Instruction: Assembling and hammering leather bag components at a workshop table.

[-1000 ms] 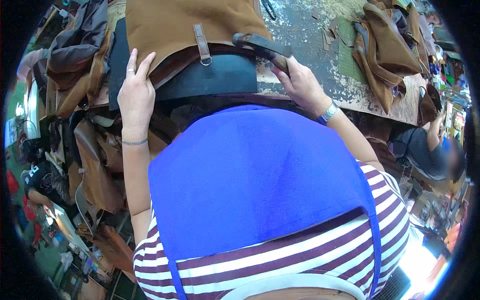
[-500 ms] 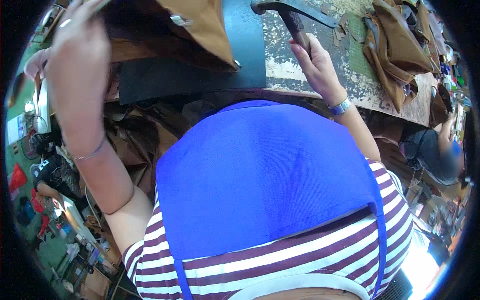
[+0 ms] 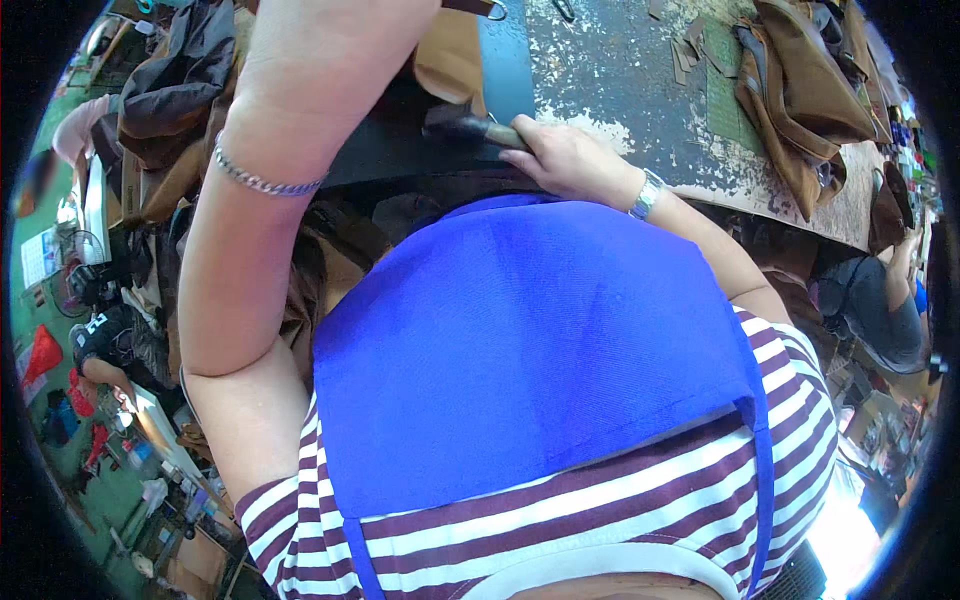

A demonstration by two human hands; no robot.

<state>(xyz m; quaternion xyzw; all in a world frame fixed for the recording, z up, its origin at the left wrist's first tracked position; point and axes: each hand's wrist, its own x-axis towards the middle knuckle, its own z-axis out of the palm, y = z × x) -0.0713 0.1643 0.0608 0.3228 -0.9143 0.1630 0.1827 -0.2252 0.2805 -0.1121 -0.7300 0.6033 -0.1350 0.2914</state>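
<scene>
My right hand is closed around the handle of a hammer. The hammer's dark, slightly blurred head is low over the dark board, at the near edge of a brown fabric piece. Large at the top, my left hand reaches over the bench with a chain bracelet at its wrist. Its fingers run out of the picture, so what they hold does not show. Beside it, a short dark strap ends in a metal ring.
The bench has a worn, paint-flecked top with small brown scraps on it. Brown bags are heaped at the right, dark and brown ones at the left. Other people are at the far left and right.
My left hand has swung right and looks larger. The brown piece has shifted and is mostly behind it or out of view. My right hand has moved left, bringing the hammer down beside that piece.
</scene>
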